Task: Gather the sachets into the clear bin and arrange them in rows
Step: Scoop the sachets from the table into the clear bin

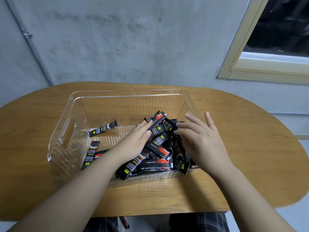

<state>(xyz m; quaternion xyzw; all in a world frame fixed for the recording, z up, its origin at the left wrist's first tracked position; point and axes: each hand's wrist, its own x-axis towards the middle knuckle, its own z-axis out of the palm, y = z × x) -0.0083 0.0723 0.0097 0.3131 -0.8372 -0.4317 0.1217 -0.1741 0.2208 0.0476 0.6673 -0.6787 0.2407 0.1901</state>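
Observation:
A clear ribbed bin [66, 131] stands on the wooden table. Several black and red sachets [160, 153] lie in a loose heap in its right half. Two lie apart near the left wall: one sachet [102, 128] at the back, another sachet [90, 154] near the front. My left hand [137, 139] reaches into the bin and rests flat on the heap, its fingers against an upright sachet [157, 123]. My right hand [204, 139] hovers with spread straight fingers over the heap's right side, by the bin's right wall.
The oval wooden table [250, 148] stands against a grey concrete wall. A wood-framed window [270, 47] is at the upper right. One sachet [124, 223] lies below the table's near edge, by my legs.

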